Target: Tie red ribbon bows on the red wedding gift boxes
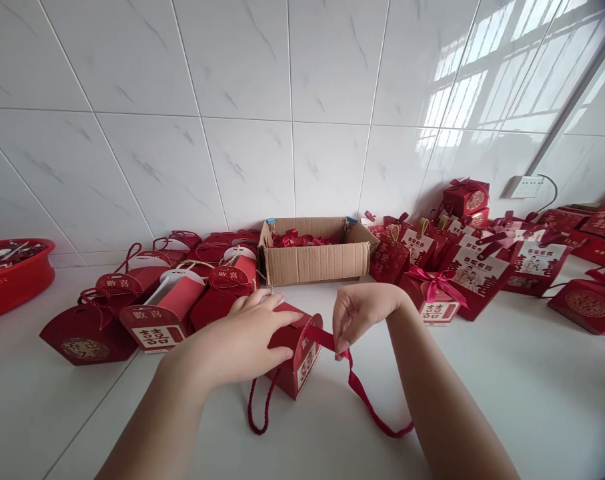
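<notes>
A small red gift box (287, 377) with a cream label stands on the white counter in front of me. My left hand (247, 337) lies over its top and near side, fingers spread. A dark red cord handle (259, 417) hangs from the box onto the counter. To the right of the box, my right hand (359, 317) pinches a red satin ribbon (369, 403). One stretch of the ribbon runs from the pinch to the box's right end, and the loose tail curls down across the counter. Part of the box is hidden under my left hand.
An open cardboard carton (317, 265) with red items inside stands at the wall. Several red gift boxes (157, 320) crowd the left, and several red gift bags (475, 273) the right. A red basin (17, 283) sits far left; a power socket (523, 187) is far right.
</notes>
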Motion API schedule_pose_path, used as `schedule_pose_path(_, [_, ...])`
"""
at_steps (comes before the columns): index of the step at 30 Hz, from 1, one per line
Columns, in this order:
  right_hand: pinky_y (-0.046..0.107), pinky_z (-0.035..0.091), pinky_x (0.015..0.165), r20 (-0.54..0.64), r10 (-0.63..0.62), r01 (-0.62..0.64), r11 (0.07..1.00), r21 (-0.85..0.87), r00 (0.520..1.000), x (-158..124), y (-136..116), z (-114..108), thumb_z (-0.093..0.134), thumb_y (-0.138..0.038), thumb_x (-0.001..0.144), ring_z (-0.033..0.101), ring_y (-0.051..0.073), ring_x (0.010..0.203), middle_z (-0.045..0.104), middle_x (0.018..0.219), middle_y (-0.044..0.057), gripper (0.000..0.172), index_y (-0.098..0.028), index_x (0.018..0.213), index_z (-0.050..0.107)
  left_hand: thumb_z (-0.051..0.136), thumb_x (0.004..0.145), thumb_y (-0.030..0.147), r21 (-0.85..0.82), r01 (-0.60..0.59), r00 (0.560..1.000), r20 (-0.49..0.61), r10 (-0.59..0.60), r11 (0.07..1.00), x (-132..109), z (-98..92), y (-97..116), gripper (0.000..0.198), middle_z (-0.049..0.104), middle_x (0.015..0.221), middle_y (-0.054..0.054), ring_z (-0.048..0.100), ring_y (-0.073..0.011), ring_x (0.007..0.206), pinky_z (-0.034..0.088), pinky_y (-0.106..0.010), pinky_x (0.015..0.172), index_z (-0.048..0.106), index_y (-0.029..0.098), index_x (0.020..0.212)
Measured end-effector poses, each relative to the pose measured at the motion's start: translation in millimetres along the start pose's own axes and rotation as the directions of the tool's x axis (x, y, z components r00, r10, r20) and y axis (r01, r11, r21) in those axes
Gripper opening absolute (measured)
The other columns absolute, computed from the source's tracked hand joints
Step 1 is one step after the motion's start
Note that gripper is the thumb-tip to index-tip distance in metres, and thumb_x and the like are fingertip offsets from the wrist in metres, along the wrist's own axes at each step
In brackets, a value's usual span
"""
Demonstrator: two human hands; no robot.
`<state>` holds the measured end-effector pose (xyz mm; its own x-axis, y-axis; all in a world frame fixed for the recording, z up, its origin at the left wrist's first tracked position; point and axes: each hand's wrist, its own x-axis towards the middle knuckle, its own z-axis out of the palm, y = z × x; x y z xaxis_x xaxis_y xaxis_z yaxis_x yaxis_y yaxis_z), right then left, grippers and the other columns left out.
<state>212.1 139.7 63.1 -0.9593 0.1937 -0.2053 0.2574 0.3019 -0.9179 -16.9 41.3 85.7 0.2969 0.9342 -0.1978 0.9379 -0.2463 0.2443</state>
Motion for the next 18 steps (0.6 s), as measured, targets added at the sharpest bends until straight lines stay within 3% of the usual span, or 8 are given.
schedule_pose_path(5, [0.023,0.052,0.074,-0.072,-0.019,0.015,0.999,-0.052,0.997,11.0,7.0,-0.4,0.073,-0.031,0.073,0.068,0.014,0.079,0.074,0.084,0.006,0.025,-0.011,0.088,0.074,0.051,0.080,0.044,0.023,-0.013,1.000,-0.028,0.013,1.000,-0.1,0.9,1.9,0.042,0.019,0.156,-0.001,0.005,-0.0346,0.143,0.032,-0.059,0.103,0.055,0.038,0.122])
schedule_pose_path(7, [0.024,0.052,0.075,-0.081,-0.019,0.013,0.998,-0.065,0.997,12.6,8.0,-0.1,0.072,-0.030,0.074,0.068,0.014,0.081,0.073,0.085,0.006,0.024,-0.011,0.089,0.073,0.042,0.085,0.041,0.053,-0.041,0.999,-0.034,0.043,0.998,-0.1,-0.3,4.4,0.033,0.025,0.154,-0.004,0.010,-0.0326,0.143,0.031,-0.056,0.105,0.061,0.030,0.109])
schedule_pose_path(11, [0.024,0.051,0.079,-0.108,-0.022,0.016,0.998,-0.059,0.994,11.4,7.0,1.2,0.071,-0.028,0.074,0.068,0.015,0.084,0.073,0.089,0.006,0.024,-0.012,0.091,0.073,0.025,0.093,0.034,0.095,-0.097,0.991,-0.083,0.105,0.991,0.9,-2.2,9.8,0.041,0.047,0.137,-0.009,0.031,-0.0291,0.134,0.032,-0.050,0.104,0.063,0.022,0.100])
schedule_pose_path(18, [0.026,0.051,0.084,-0.086,-0.045,0.040,0.997,-0.062,0.995,11.9,2.3,3.6,0.067,-0.027,0.078,0.066,0.015,0.090,0.072,0.096,0.008,0.026,-0.012,0.099,0.072,0.026,0.093,0.030,0.196,-0.226,0.928,-0.255,0.272,0.954,4.6,-2.7,17.3,0.040,0.058,0.119,-0.006,0.045,-0.0270,0.115,0.024,-0.052,0.103,0.058,0.020,0.071])
